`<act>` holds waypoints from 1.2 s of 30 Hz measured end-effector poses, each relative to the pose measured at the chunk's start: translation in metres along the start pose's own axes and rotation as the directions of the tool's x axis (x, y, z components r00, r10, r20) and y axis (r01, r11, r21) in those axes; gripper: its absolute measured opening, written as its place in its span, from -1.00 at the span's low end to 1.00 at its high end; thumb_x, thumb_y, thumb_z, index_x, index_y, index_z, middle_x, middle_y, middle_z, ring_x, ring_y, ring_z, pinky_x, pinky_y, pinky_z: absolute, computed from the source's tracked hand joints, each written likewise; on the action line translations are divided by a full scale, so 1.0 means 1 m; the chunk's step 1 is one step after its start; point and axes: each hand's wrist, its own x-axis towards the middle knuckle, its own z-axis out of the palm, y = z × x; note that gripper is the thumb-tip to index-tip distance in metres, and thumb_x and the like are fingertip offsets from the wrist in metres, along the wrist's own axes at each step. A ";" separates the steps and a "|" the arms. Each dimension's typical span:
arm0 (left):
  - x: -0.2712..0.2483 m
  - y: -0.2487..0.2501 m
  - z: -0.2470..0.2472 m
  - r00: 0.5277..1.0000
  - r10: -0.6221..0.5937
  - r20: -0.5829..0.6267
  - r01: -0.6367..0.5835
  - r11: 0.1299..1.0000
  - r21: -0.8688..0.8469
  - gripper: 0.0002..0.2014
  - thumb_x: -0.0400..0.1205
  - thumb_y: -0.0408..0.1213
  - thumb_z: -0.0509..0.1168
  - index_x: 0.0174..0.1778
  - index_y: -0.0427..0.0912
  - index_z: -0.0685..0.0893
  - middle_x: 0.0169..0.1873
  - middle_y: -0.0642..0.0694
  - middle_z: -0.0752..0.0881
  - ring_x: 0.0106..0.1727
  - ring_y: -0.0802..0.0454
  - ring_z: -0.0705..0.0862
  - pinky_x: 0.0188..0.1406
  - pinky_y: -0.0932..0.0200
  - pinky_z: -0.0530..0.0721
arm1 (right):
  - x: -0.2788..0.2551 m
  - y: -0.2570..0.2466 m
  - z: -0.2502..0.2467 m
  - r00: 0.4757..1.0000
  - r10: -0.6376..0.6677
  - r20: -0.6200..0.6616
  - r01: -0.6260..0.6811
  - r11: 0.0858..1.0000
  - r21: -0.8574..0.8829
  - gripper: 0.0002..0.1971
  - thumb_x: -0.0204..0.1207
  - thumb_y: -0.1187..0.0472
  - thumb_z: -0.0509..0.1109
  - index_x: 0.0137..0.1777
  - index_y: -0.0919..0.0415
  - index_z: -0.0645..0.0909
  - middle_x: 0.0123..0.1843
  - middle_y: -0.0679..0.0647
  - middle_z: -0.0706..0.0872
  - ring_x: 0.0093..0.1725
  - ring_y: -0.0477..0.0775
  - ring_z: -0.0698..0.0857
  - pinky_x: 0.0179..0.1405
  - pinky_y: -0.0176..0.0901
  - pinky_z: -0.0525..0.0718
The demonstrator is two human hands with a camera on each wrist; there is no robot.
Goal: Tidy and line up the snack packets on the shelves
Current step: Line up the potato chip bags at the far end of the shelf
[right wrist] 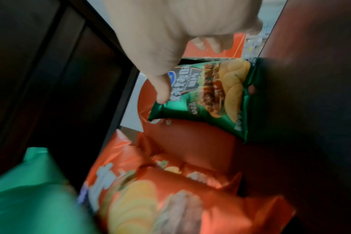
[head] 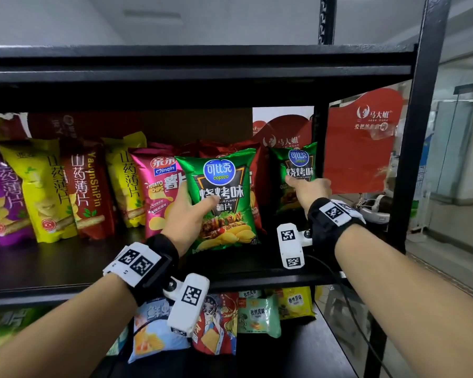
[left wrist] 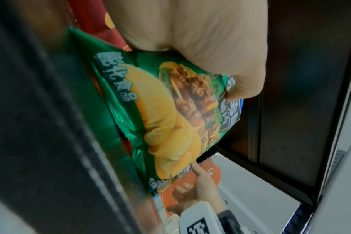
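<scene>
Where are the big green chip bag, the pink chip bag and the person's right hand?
big green chip bag (head: 224, 203): head view, middle of its front.
pink chip bag (head: 159, 192): head view, lower front.
right hand (head: 310, 188): head view, back of hand.

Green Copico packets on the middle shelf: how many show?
2. One green packet stands at the front, gripped by the left hand; a second stands farther right, touched by the right hand. Others may hide behind.

Packets stand in a row on the shelf (head: 66, 268). One chip bag (head: 221, 197) stands in front of the row; a second bag (head: 298, 170) stands further back at its right, beside the post (head: 410, 159). More packets (head: 257, 315) lie on the shelf below.
</scene>
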 end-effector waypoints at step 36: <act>-0.009 -0.008 0.007 0.983 0.185 0.008 -0.185 0.976 0.113 -0.57 0.72 -0.42 0.30 0.45 -0.14 0.33 0.12 0.22 0.69 0.02 0.55 0.70 -0.11 0.64 0.58 | 0.021 0.007 0.007 0.982 -0.186 -0.039 0.184 0.982 -0.045 -0.14 0.16 -0.02 0.73 0.25 0.25 0.24 -0.03 0.07 0.60 -0.05 0.20 0.64 -0.10 -0.01 0.59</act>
